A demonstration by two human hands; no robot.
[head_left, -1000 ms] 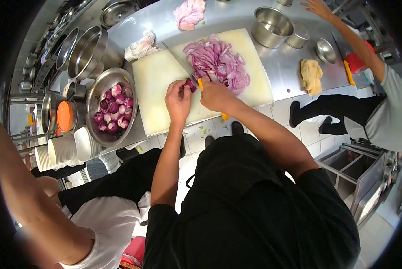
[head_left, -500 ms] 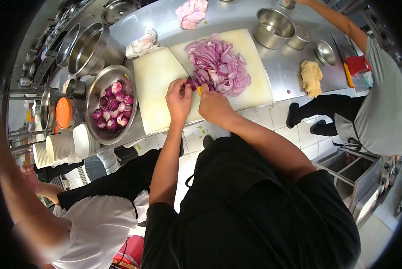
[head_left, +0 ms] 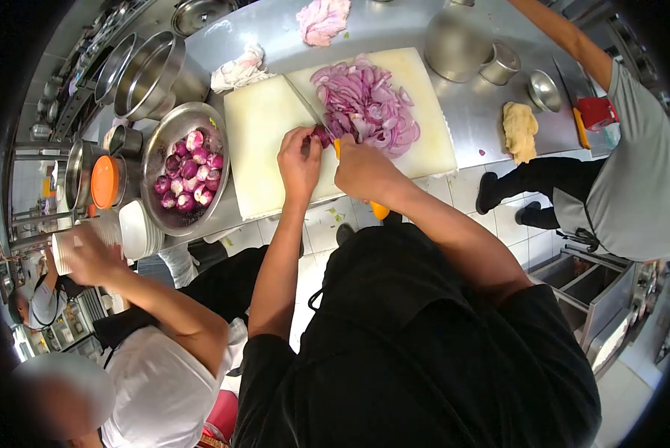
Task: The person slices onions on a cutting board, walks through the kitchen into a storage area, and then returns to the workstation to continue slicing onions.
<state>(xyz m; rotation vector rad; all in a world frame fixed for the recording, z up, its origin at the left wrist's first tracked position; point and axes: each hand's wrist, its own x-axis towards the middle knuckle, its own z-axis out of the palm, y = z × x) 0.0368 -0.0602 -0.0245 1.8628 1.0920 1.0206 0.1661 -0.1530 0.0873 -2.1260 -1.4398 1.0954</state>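
My right hand [head_left: 365, 168] grips the orange handle of a long knife [head_left: 299, 97], whose blade points away to the upper left over the white cutting board [head_left: 256, 149]. Beside the blade, my left hand [head_left: 299, 160] is closed with bent fingers on a red onion [head_left: 321, 135], partly hidden by the fingers and knife. A heap of sliced red onion [head_left: 368, 104] covers the board just right of the blade. To the left, a metal bowl [head_left: 152, 160] holds several whole peeled red onions [head_left: 191, 173].
Stacked white bowls [head_left: 135, 230], an orange lid [head_left: 104, 181] and large metal pots [head_left: 150, 78] crowd the left. Cloths [head_left: 238, 71] lie behind the board. A yellow cloth [head_left: 519, 131] and metal pots are on the right. Co-workers stand at both sides, one reaching toward the stacked dishes.
The knife has tilted slightly and its orange handle end now shows below my right wrist. At left, the co-worker's arm has swung to the stacked dishes. My left hand has barely moved.
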